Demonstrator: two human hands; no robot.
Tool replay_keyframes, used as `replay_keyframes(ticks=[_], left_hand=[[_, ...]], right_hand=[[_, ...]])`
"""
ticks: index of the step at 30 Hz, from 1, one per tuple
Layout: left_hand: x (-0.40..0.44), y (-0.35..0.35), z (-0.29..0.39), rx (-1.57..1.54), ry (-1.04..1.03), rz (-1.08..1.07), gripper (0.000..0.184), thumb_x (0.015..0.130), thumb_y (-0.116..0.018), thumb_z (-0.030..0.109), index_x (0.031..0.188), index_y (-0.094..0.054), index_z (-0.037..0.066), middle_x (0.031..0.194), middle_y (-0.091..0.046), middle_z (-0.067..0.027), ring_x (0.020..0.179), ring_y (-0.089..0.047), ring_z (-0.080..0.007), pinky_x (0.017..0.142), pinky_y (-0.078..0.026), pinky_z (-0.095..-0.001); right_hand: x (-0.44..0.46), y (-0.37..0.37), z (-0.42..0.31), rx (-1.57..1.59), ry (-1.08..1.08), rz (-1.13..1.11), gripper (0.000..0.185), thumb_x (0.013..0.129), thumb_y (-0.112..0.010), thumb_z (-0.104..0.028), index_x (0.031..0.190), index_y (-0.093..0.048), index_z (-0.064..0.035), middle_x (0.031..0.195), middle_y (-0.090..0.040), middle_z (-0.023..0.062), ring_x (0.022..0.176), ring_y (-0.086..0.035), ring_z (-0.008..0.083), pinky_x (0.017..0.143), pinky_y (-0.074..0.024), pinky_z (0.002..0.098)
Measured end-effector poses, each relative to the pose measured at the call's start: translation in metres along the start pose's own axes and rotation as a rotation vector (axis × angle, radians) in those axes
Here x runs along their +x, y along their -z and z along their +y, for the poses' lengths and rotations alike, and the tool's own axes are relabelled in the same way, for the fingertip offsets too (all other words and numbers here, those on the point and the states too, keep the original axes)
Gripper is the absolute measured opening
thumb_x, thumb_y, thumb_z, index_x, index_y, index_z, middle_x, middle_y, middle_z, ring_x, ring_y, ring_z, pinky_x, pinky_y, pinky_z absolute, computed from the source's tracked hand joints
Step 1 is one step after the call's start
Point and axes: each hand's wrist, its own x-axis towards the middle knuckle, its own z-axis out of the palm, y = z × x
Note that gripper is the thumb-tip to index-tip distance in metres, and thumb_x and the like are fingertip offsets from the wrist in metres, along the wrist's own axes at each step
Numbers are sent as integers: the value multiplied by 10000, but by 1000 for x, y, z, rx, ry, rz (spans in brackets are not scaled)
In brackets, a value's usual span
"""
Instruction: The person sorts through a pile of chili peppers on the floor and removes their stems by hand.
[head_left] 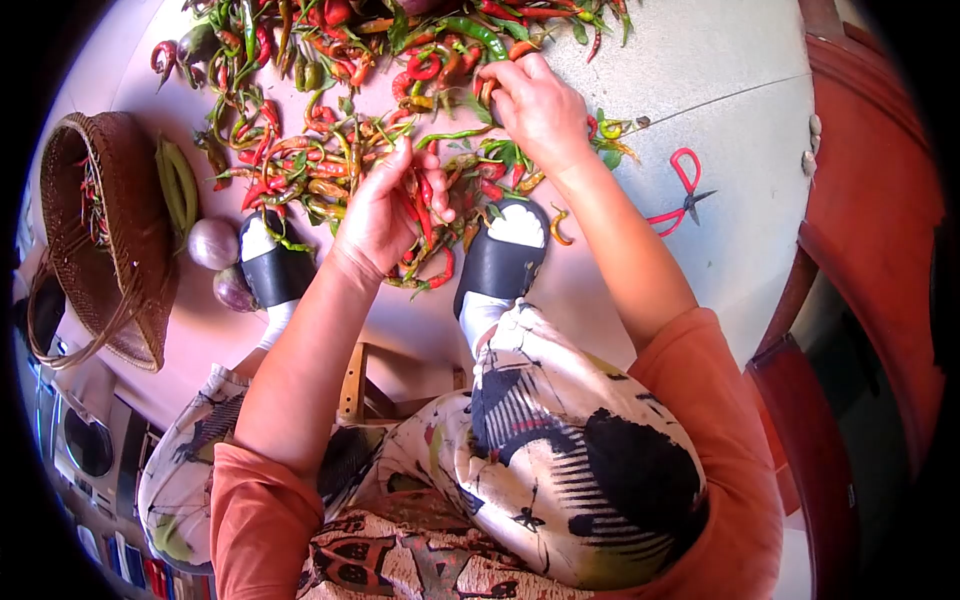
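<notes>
A large spread of red, green and orange chili peppers (310, 165), some with leaves and stems, lies on the pale floor around both hands. My left hand (378, 218) is turned partly palm up, its fingers curled around a few red chili peppers (424, 208). Farther forward and to the right, my right hand (542, 112) reaches into the heap, with thumb and fingers closed on a red chili pepper (486, 88). Its fingertips are partly hidden among the peppers and leaves.
Right of the heap lie scissors with red handles (688, 168), blades apart. At left, a woven basket (130, 200) holds some peppers, beside long green vegetables (180, 185) and purple eggplants (213, 243). My feet in dark slippers (500, 265) border the heap. Reddish furniture (860, 160) stands at right.
</notes>
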Motion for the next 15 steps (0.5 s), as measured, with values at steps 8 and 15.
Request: replay_keyframes(ticks=[8, 15], left_hand=[[5, 0, -3, 154, -4, 36, 205, 915, -538, 258, 915, -549, 53, 690, -545, -38, 624, -535, -157, 601, -482, -309], [7, -13, -6, 241, 78, 85, 165, 878, -605, 194, 941, -579, 45, 702, -556, -13, 593, -525, -124, 562, -460, -270]], right_hand=[[-39, 5, 19, 217, 129, 286, 166, 768, -653, -50, 914, -635, -127, 870, -558, 52, 719, -590, 211, 633, -496, 311], [-50, 53, 9, 1001, -447, 566, 96, 886, -571, -75, 968, -546, -32, 801, -549, 30, 676, -518, 98, 589, -430, 227]])
